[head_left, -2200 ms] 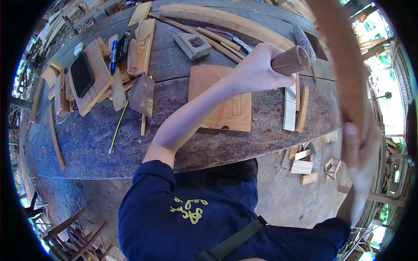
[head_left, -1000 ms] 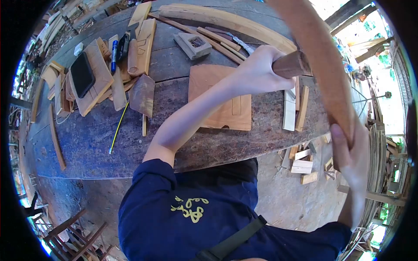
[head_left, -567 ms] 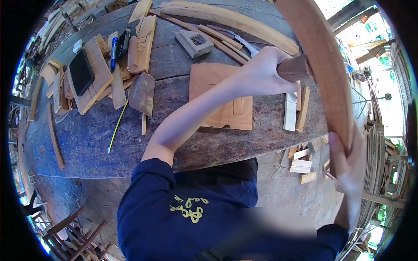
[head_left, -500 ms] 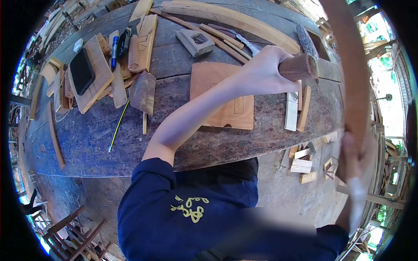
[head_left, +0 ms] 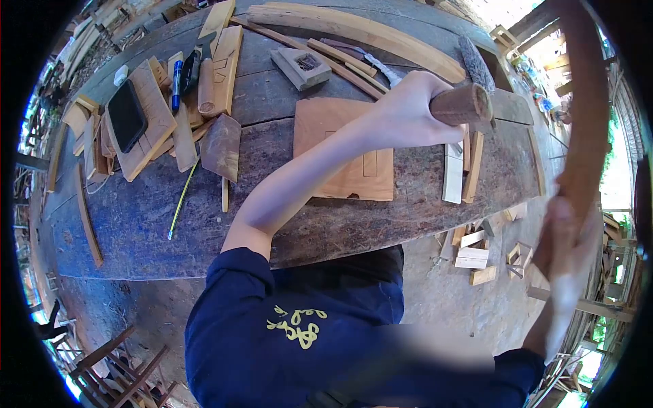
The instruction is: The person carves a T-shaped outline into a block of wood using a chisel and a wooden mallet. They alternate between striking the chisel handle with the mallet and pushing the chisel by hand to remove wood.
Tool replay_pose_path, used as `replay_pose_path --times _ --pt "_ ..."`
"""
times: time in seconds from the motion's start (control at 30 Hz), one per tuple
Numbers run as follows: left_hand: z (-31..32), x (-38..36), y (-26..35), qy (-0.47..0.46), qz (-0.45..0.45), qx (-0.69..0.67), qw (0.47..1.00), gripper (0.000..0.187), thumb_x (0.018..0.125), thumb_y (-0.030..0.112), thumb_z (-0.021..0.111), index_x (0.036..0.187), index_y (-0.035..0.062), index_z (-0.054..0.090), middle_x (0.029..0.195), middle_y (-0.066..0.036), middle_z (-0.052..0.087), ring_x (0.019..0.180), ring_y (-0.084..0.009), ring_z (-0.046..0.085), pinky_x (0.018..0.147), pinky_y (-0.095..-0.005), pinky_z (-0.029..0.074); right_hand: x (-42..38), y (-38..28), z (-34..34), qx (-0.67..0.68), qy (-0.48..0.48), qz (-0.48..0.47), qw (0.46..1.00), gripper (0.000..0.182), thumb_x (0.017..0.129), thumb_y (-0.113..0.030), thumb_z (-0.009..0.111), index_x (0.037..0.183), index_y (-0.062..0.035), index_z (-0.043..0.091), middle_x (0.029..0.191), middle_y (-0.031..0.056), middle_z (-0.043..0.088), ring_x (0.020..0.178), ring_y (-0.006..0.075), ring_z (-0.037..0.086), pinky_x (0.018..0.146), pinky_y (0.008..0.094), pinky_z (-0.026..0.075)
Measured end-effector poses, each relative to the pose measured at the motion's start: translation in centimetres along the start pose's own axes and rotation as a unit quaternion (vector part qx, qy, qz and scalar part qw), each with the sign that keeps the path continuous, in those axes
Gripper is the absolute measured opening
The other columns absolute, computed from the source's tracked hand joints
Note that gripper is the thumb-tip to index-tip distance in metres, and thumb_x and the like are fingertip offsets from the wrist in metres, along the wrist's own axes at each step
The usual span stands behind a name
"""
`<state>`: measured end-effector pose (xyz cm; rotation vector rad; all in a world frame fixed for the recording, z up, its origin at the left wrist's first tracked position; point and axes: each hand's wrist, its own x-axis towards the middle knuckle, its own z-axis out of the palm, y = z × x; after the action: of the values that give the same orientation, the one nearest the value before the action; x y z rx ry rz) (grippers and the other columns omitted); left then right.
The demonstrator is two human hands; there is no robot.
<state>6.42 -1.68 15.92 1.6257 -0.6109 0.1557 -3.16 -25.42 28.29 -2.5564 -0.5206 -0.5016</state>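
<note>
My left hand (head_left: pixel 408 112) is closed around a thick round wooden handle (head_left: pixel 457 105), whose butt end faces up and to the right. Whatever the handle belongs to is hidden behind the fist. Beneath my left forearm lies a flat brown board (head_left: pixel 326 180) with rectangles marked on it in pencil. Out at the right, my right hand (head_left: pixel 561 231), smeared by motion, grips the lower part of a long brown wooden bar (head_left: pixel 588 115) that stands up past the top of the view. The bar is apart from the handle.
A pale strip (head_left: pixel 452 177) and a narrow wood stick (head_left: pixel 474 166) lie right of the board. Phone (head_left: pixel 127 115), blue marker (head_left: pixel 177 85) and wood pieces are at the left, near a yellow-black pencil (head_left: pixel 182 200). A long beam (head_left: pixel 360 30) lies behind; offcuts (head_left: pixel 473 258) are below.
The wooden bar and my right hand have swung a little to the right, away from the handle. My left hand stays nearly where it was, still around the handle.
</note>
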Motion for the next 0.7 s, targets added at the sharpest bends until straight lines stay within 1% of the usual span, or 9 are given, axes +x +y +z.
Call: replay_pose_path --times 0.07,0.1,0.2,0.27,0.33,0.4,0.53,0.6,0.7 --pt "0.0 -0.2 0.2 -0.002 -0.006 -0.003 1.000 0.022 0.074 0.016 0.068 0.064 0.0025 0.055 0.056 0.003 0.049 0.052 -0.0046 0.045 0.050 -0.0256 0.034 0.6 0.1 -2.1 0.171 -0.001 0.070 0.983 0.046 0.088 -0.030 0.058 0.114 0.0073 0.050 0.094 0.0136 0.060 0.079 0.0198 0.059 0.075 0.0289 0.044" --pt "-0.2 -0.2 0.3 -0.002 -0.010 -0.003 1.000 0.021 0.074 0.016 0.068 0.064 0.0028 0.055 0.056 0.003 0.049 0.052 -0.0045 0.044 0.050 -0.0257 0.034 0.4 0.6 -1.5 0.302 0.034 0.035 0.952 0.042 0.089 -0.027 0.057 0.116 0.0043 0.050 0.091 0.0111 0.059 0.075 0.0172 0.057 0.071 0.0282 0.044" --pt "0.0 0.0 -0.2 0.005 -0.007 -0.004 1.000 0.021 0.074 0.016 0.069 0.064 0.0035 0.055 0.057 0.004 0.050 0.053 -0.0039 0.045 0.050 -0.0250 0.034 -2.7 7.4 1.9 0.122 -0.010 -0.048 0.991 0.037 0.090 -0.026 0.058 0.110 0.0035 0.053 0.081 0.0080 0.057 0.070 0.0132 0.053 0.063 0.0270 0.041" --pt "0.1 -0.3 -0.3 -0.001 -0.018 -0.026 1.000 0.020 0.073 0.015 0.069 0.064 0.0037 0.055 0.057 0.004 0.050 0.054 -0.0036 0.045 0.050 -0.0246 0.034 -0.5 -0.6 3.6 0.141 -0.165 0.101 0.971 0.033 0.089 -0.026 0.061 0.103 0.0039 0.056 0.074 0.0061 0.057 0.068 0.0106 0.051 0.059 0.0259 0.039" --pt "0.2 -0.2 -0.2 0.000 -0.013 -0.042 0.999 0.020 0.073 0.015 0.070 0.064 0.0039 0.056 0.058 0.004 0.051 0.054 -0.0033 0.045 0.050 -0.0242 0.034 0.2 0.3 2.7 0.115 -0.164 0.101 0.974 0.035 0.089 -0.028 0.062 0.095 0.0056 0.057 0.069 0.0039 0.055 0.065 0.0089 0.048 0.057 0.0258 0.038" --pt "0.0 -0.1 -0.1 0.000 0.011 -0.039 0.999 0.019 0.072 0.013 0.070 0.065 0.0037 0.056 0.059 0.005 0.052 0.055 -0.0029 0.046 0.051 -0.0236 0.035 -0.6 2.4 3.7 0.224 -0.106 0.120 0.961 0.032 0.089 -0.026 0.061 0.095 0.0053 0.057 0.065 0.0023 0.052 0.061 0.0081 0.045 0.054 0.0267 0.037" --pt "0.1 -0.2 -0.1 -0.005 -0.017 -0.039 0.999 0.017 0.073 0.011 0.071 0.067 0.0041 0.057 0.062 0.005 0.053 0.059 -0.0029 0.047 0.053 -0.0235 0.036 -1.7 6.9 7.6 0.178 -0.074 0.183 0.964 0.028 0.089 -0.024 0.061 0.087 0.0035 0.058 0.065 0.0016 0.051 0.060 0.0086 0.044 0.054 0.0279 0.038" --pt "0.1 -0.2 -0.1 -0.011 -0.004 -0.020 1.000 0.016 0.075 0.011 0.071 0.068 0.0040 0.058 0.063 0.004 0.054 0.061 -0.0027 0.047 0.054 -0.0234 0.036 -3.1 9.6 11.1 0.164 -0.092 0.171 0.967 0.030 0.087 -0.026 0.062 0.084 0.0038 0.060 0.064 0.0069 0.056 0.058 0.0160 0.052 0.056 0.0326 0.041" --pt "0.1 -0.2 -0.1 -0.014 -0.005 -0.031 0.999 0.015 0.076 0.011 0.069 0.070 0.0037 0.058 0.063 0.004 0.053 0.062 -0.0026 0.046 0.055 -0.0237 0.036 -3.9 9.7 13.6 0.009 -0.176 0.189 0.966 0.038 0.080 -0.034 0.065 0.084 0.0032 0.062 0.070 0.0238 0.062 0.070 0.0392 0.062 0.064 0.0444 0.046"
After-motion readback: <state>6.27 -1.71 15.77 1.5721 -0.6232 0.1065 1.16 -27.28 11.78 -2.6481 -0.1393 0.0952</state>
